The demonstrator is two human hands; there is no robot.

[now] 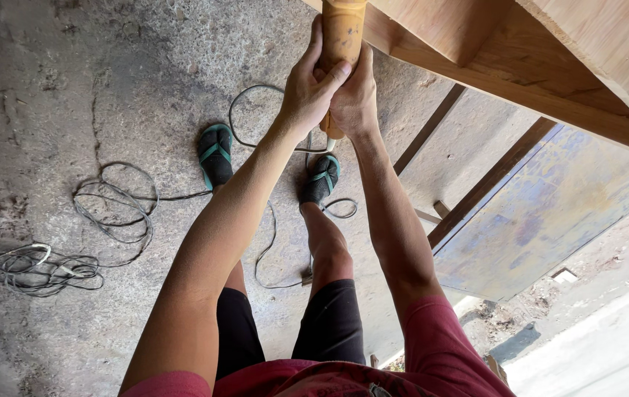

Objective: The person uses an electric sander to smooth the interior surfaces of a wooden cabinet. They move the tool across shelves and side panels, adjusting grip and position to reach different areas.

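Note:
Both my hands are wrapped around an orange-brown cylindrical tool handle (pixel 342 33) at the top middle. My left hand (pixel 306 87) grips it from the left, thumb across the front. On the handle's right side my right hand (pixel 356 99) is closed partly behind it. The tool's upper end goes out of frame near a wooden beam structure (pixel 520 66). A cable leaves the handle's lower end toward the floor. What the tool's tip touches is hidden.
Below are my legs in black shorts and feet in black sandals with green straps (pixel 216 153). Loose cables (pixel 112 209) coil over the rough concrete floor at left. A bluish metal sheet (pixel 550 213) and dark wooden slats lie at right.

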